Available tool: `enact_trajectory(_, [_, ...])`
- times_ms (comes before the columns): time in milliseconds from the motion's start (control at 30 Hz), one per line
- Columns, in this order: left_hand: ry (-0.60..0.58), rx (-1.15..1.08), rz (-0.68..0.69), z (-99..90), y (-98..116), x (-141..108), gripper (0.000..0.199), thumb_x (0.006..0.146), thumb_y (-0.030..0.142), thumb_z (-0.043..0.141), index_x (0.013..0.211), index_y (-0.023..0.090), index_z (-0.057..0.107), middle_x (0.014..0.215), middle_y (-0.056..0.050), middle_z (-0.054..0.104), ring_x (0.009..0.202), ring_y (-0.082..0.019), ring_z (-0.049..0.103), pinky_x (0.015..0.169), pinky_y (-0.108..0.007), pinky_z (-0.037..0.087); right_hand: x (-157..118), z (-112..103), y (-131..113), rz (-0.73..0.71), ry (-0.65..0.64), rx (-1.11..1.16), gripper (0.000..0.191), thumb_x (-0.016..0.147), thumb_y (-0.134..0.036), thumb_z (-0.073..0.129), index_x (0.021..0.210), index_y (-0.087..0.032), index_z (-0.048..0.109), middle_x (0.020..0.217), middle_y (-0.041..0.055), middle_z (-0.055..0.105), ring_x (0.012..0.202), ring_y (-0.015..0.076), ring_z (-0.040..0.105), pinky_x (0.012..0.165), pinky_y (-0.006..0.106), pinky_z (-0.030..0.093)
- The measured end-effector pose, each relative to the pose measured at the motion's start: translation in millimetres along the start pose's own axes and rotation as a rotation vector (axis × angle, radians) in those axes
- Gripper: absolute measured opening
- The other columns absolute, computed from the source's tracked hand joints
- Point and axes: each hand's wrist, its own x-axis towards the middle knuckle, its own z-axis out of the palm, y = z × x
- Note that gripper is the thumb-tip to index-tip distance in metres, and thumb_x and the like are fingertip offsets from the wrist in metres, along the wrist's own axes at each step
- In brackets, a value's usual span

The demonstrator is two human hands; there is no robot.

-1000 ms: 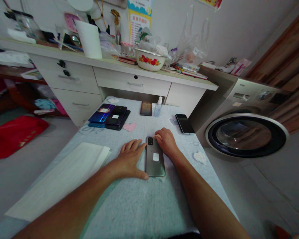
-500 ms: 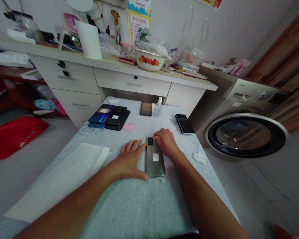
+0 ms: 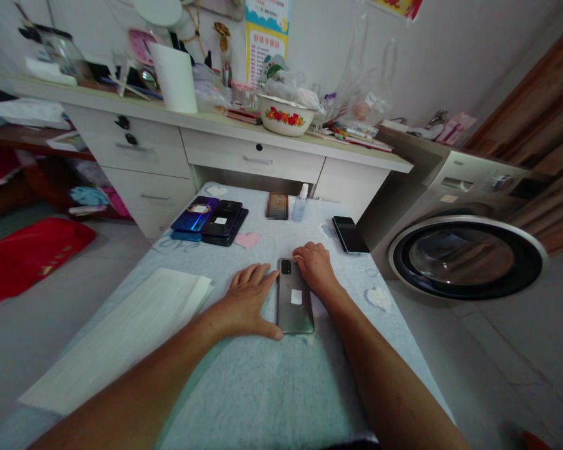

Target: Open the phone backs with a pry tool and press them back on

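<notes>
Left hand [image 3: 248, 304], spread, touches the grey phone [image 3: 293, 314] (right hand [image 3: 315, 265] curled, contents unclear).

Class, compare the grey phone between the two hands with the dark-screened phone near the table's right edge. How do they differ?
The grey phone lies back up, showing its camera block and white label; the dark-screened phone lies screen up.
The grey phone has the left hand and right hand at its sides; the dark-screened phone lies apart from both.
Both lie flat on the cloth-covered table.
</notes>
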Motion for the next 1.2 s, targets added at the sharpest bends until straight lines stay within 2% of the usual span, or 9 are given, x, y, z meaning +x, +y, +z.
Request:
enact_trajectory(467, [-0.007, 0.009, -0.009, 0.2, 0.4, -0.1, 0.127, 0.050, 0.081, 0.065, 0.150, 0.017, 0.022, 0.158, -0.020, 0.017, 0.143, -0.044, 0.010, 0.112, -0.057, 0.016, 4.0, 7.8, -6.4, -0.055, 0.024, 0.101, 0.026, 0.096, -0.031, 0.047, 0.104, -0.026, 0.071, 0.105, 0.0060, 0.065, 0.096, 0.0222, 0.047, 0.086, 0.034, 0.029])
enact_trajectory(800, [-0.019, 0.024, -0.015, -1.2, 2.6, -0.1, 0.129, 0.049, 0.079, 0.066, 0.151, 0.014, 0.021, 0.158, -0.020, 0.016, 0.143, -0.042, 0.010, 0.113, -0.055, 0.015, 4.0, 1.2, -6.9, -0.015, -0.011, 0.045, 0.025, 0.094, -0.026, 0.048, 0.099, -0.025, 0.071, 0.101, 0.0067, 0.065, 0.094, 0.0225, 0.047, 0.082, 0.033, 0.030])
enact_trajectory(1033, [-0.010, 0.021, -0.021, -0.4, 2.8, -0.1, 0.129, 0.049, 0.078, 0.068, 0.150, 0.013, 0.022, 0.157, -0.023, 0.016, 0.143, -0.042, 0.010, 0.113, -0.054, 0.015, 14.2, 0.9, -10.5, -0.072, -0.054, -0.004, 0.024, 0.094, -0.026, 0.047, 0.099, -0.023, 0.071, 0.101, 0.0060, 0.066, 0.091, 0.0210, 0.050, 0.082, 0.031, 0.031])
enact_trajectory(1200, [0.023, 0.018, -0.017, 2.6, 1.4, 0.0, 0.128, 0.046, 0.079, 0.068, 0.148, 0.016, 0.025, 0.157, -0.020, 0.017, 0.143, -0.042, 0.012, 0.112, -0.055, 0.015, 16.3, 4.8, -18.5, -0.088, -0.043, 0.016, 0.022, 0.094, -0.029, 0.050, 0.101, -0.025, 0.071, 0.102, 0.0040, 0.066, 0.092, 0.0218, 0.049, 0.081, 0.031, 0.030])
